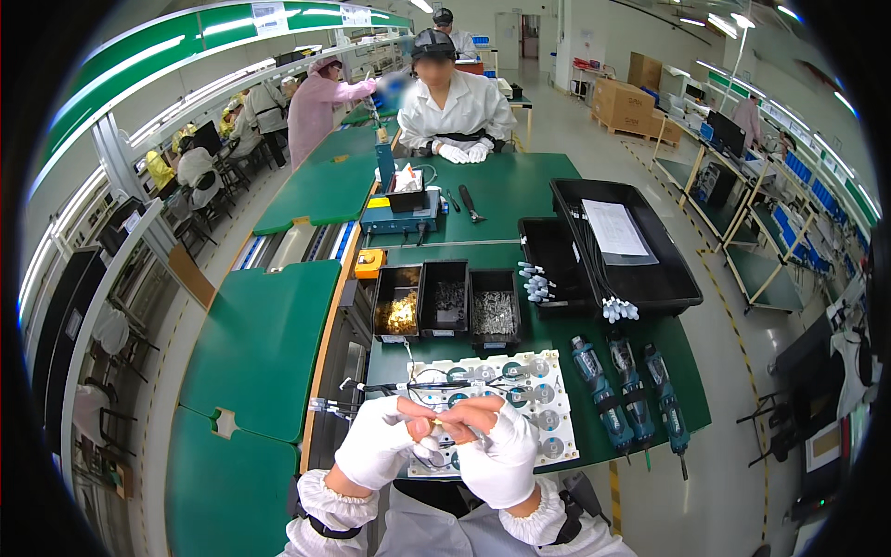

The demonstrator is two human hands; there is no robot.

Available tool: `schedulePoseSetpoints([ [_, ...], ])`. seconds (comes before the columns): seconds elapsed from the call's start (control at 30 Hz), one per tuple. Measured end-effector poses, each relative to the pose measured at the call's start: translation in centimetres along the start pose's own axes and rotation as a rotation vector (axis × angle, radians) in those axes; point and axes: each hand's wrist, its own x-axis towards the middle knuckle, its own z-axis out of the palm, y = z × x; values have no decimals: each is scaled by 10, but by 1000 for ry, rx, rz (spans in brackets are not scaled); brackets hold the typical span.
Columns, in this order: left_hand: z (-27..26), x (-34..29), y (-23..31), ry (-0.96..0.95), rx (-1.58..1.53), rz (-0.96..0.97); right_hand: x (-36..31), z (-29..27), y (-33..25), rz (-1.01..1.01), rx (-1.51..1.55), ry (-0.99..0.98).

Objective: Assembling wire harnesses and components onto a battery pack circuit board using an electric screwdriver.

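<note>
The left hand (376,443) and right hand (502,450), in white gloves that leave some fingertips bare, meet at the near edge of the worktop (631,429). Each grip is pinched nearly closed, thumb against fingers, on a small yellow piece (437,422) between them. The piece is mostly hidden by the fingertips, so its shape cannot be told; it is held above the near left part of a board (563,420).

The board is pale, roughly rectangular, with rows of round grey and greenish discs; dark wires (434,382) run across its left half.

The worktop is green. Just beyond the board stand three black bins in a row: the left bin (383,326) holds gold parts, the middle bin (444,325) dark ones, the right bin (493,342) silvery ones. To the right lie three teal drivers (633,394); farther off, a black tray (670,284) carries a sheet of paper (613,229) and cables. At the far side a co-worker (455,107) in white rests gloved hands on the worktop. Shelves (768,237) line the room's right.
</note>
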Motion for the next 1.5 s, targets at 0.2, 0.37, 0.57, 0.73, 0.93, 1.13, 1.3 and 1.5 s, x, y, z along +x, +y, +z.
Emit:
schedulePoseSetpoints([
  [0.2,9,1,10,99,131,-48,0,8,9,-67,-208,51],
  [0.37,4,5,14,95,101,-88,1,12,13,-48,-166,20],
  [0.57,-3,6,7,101,99,16,6,10,16,212,139,-62],
  [0.73,-11,8,2,32,-166,-86,2,9,22,78,110,-53],
  [0.93,2,-4,19,122,162,-48,-5,2,27,-355,-345,-146],
  [1.13,2,-12,39,102,373,-117,5,-8,21,-456,-337,-261],
  [1.3,-5,-14,42,74,403,-149,9,-9,18,-502,-321,-314],
  [1.5,9,-31,22,349,931,128,1,-21,16,-194,-496,-488],
])
